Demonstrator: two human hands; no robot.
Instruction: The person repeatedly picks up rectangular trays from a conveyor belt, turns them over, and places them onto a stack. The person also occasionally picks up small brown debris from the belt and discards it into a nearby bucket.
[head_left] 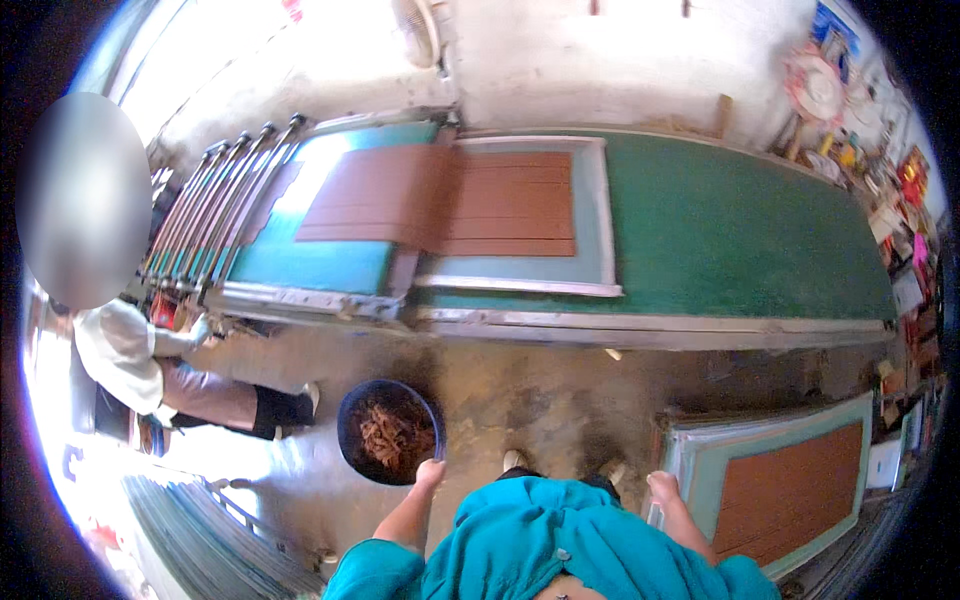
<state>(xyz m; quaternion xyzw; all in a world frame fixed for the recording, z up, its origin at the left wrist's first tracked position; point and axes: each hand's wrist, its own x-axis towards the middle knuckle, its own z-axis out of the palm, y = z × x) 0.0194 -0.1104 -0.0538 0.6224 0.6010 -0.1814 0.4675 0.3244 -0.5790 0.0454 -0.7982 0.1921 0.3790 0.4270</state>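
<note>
My left hand (430, 473) is low in front of me, its fingers curled, overlapping the right rim of a dark blue bin (345, 440). Whether it touches the bin I cannot tell. Brown scraps (395, 440) fill the bin. My right hand (663, 488) is also curled, beside the left edge of a stack of pale-bordered frames (690, 462); its contents are hidden. A brown sheet (790, 490) lies on the top frame. On the long table ahead, another brown sheet (515, 205) rests in a white-edged frame (612, 240), with a blurred brown sheet (365, 190) overlapping it from the left.
The green tabletop (730, 230) extends right. At its left is a machine with a turquoise belt (320, 265) and several rods (215, 200). A person in a light top (120, 350) stands at far left. Leaning panels (200, 540) occupy the lower left; clutter lines the right wall.
</note>
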